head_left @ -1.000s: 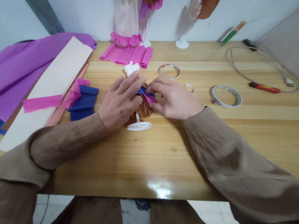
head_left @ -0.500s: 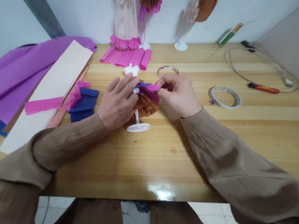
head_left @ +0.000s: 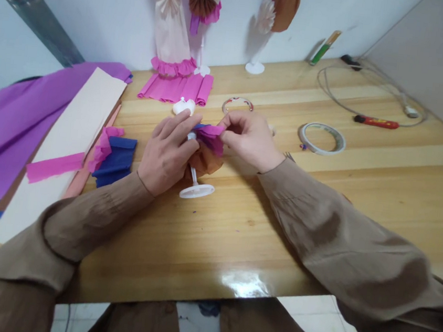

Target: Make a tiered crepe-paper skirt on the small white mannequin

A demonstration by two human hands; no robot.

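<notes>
Head view: flat-fingered left hand (head_left: 165, 152) steadies the paper doll (head_left: 206, 163) while right hand (head_left: 250, 140) pinches a pink crepe strip (head_left: 211, 133) onto it; a snug, even wrap seems needed.

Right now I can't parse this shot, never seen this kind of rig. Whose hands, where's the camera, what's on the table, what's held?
There is no machine here. A person works with bare hands, and the one camera sits on their head, looking forward and down, so you see their own view. The left hand rests, fingers stretched, on a small white stand that wears a brown paper skirt. The right hand pinches a pink paper strip just above that skirt. On the wooden table lie a purple sheet and a cream sheet at the left, folded blue paper, a pleated pink piece, a tape ring, a red-handled tool and a cable. Paper dresses stand against the wall.
</notes>
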